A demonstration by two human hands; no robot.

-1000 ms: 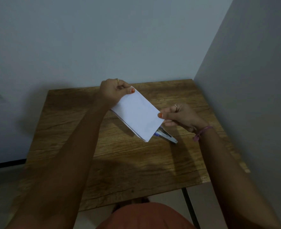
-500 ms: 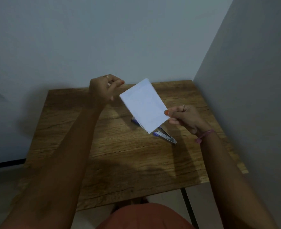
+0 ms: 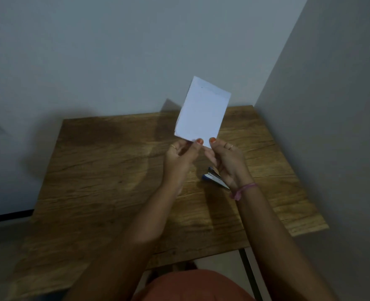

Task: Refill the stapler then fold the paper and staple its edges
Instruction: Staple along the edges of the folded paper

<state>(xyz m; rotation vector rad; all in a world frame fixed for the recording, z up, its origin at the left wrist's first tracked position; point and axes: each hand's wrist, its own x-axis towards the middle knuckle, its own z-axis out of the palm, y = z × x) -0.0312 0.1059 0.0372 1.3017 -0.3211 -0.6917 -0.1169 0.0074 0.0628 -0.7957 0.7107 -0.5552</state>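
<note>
Since half a second earlier we had swung the folded paper [image 3: 202,114] up from a slant across our front until it stood nearly upright, and our left hand [image 3: 180,156], which had been apart from it out to the left, had come in to join the right hand [image 3: 225,158] at its near edge.

We worked over a wooden surface [image 3: 106,174] with a coarse brown grain, square-cornered, set into a corner of plain grey walls. Above it we held the paper clear of the wood, its long axis running from our hands away toward the far wall, leaning slightly right. It was a thin white sheet folded into a flat rectangle, soft at the far corners, with a ragged-looking left edge where the layers met. Both hands pinched the near short edge side by side, thumbs on the face turned to us, left at the left corner and right at the right.

Below and just near-right of our right hand lay the stapler [image 3: 214,180], small, blue and bright metal, flat on the surface with its length pointing near-right, partly hidden by our right wrist. We judged the right hand much the nearer to it, so the reach for stapling would fall to that hand while the left kept the paper.
</note>
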